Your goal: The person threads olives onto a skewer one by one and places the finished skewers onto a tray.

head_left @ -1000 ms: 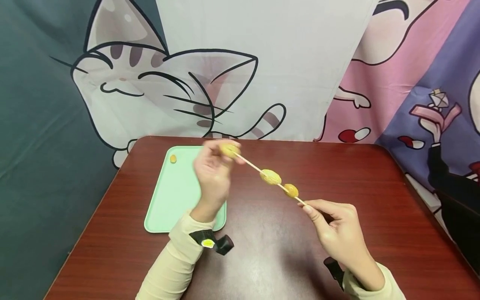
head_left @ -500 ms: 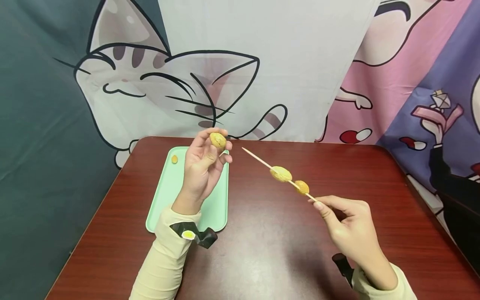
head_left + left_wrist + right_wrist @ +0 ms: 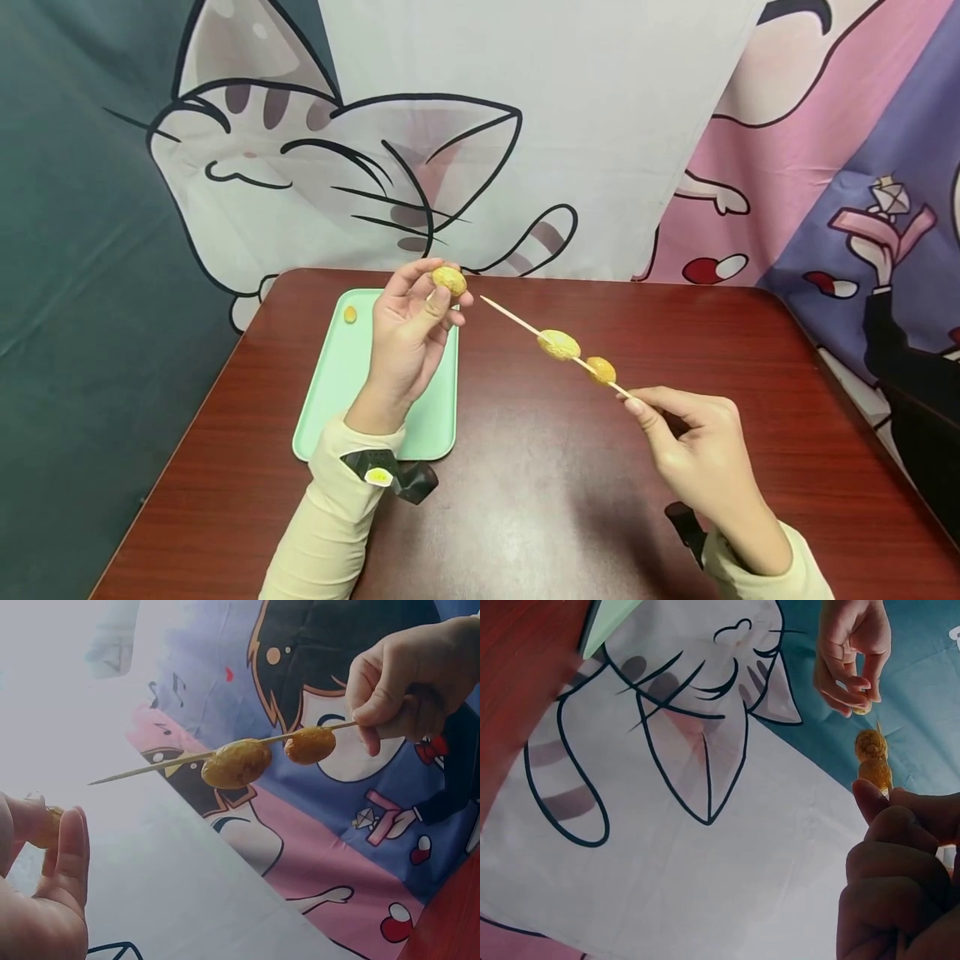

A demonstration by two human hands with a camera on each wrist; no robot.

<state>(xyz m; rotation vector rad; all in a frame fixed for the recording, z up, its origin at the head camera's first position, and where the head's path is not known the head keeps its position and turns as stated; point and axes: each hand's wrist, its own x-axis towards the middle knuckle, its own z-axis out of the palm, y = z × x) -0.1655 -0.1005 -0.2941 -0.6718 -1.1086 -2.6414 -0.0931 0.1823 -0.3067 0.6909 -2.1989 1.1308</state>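
Note:
My right hand [image 3: 705, 450] pinches the lower end of a thin wooden skewer [image 3: 510, 315] between thumb and forefinger. Threaded on it are two small yellow potatoes, a larger one [image 3: 558, 344] and a smaller one [image 3: 602, 370] nearer the hand. The skewer's pointed end slants up to the left and is bare. My left hand [image 3: 405, 342] pinches another small potato [image 3: 448, 281], held just left of that tip and apart from it. In the left wrist view this potato [image 3: 49, 829] is mostly hidden behind the fingers.
A light green tray [image 3: 322, 417] lies on the dark red table [image 3: 540, 517] beneath the left hand. One little yellow piece [image 3: 350, 314] sits near its far left corner. Behind the table hangs a cartoon-printed cloth [image 3: 600, 125].
The left hand has drawn its potato leftward off the skewer's tip area, then shifted slightly right again. The right hand and skewer have moved a little to the right.

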